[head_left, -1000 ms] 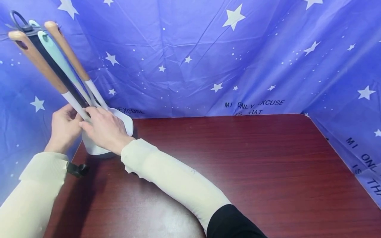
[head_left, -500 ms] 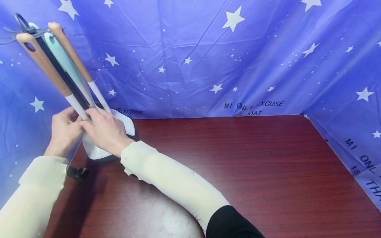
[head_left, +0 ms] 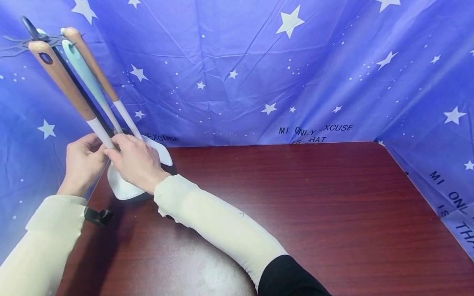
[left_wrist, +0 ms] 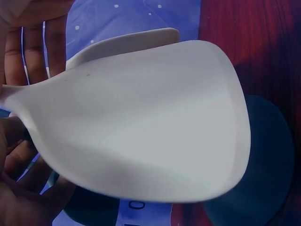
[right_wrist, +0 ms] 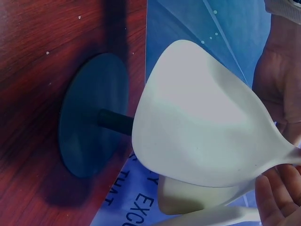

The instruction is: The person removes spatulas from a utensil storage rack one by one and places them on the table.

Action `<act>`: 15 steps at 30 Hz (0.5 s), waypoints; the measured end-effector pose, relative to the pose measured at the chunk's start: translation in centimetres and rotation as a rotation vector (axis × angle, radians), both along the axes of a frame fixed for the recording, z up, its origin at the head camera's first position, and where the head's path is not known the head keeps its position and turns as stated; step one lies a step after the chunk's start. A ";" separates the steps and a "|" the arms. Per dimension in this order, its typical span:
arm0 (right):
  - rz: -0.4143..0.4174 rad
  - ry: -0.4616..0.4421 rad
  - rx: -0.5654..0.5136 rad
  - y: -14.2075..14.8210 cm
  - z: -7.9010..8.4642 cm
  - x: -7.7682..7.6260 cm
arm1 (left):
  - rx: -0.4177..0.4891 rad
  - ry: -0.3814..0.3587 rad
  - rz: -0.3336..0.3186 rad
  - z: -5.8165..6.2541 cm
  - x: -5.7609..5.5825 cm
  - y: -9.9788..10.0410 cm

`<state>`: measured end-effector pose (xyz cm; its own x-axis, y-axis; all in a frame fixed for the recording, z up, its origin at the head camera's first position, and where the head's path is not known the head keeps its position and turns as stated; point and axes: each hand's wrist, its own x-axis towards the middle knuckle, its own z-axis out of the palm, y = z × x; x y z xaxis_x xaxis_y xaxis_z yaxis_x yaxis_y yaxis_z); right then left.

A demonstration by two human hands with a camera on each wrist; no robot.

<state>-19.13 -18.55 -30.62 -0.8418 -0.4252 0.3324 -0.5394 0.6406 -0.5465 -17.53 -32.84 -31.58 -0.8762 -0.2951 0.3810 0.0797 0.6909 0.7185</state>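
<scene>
A spatula with a wooden handle [head_left: 63,82] and broad white head [left_wrist: 141,127] hangs upright at the front of a dark utensil stand [right_wrist: 80,122], handle up. My left hand [head_left: 83,160] comes from the left, fingers and thumb around the spatula's narrow white neck. My right hand [head_left: 137,162] reaches across and pinches the same neck, thumb in front. Behind hang a mint-green-handled utensil [head_left: 87,76] and a second wooden-handled one [head_left: 94,68]. A second white head [right_wrist: 183,197] shows behind the spatula. My hands hide most of the post.
The stand's round base rests on the red-brown table [head_left: 296,213] near its back left corner. A starry blue curtain [head_left: 222,74] hangs close behind and along both sides. Thin dark hooks stick out from the stand's top [head_left: 40,39].
The stand and its utensils have shifted and swung slightly to the right, their tops most visibly. Both hands move a little right with them, keeping their hold on the spatula's neck.
</scene>
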 end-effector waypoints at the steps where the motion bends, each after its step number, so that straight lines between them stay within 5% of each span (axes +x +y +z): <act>1: -0.001 0.004 -0.004 0.1 -0.1 0.0 | -0.003 0.000 -0.004 0.0 0.0 0.0; 15: 0.002 0.074 -0.079 1.6 -0.6 -0.2 | 0.082 0.003 -0.085 -0.1 0.0 1.1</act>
<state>-19.32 -16.91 -31.26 -0.8128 -0.3973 0.4260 -0.5815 0.5958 -0.5540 -17.49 -31.72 -31.64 -0.8981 -0.2503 0.3616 0.1379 0.6205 0.7720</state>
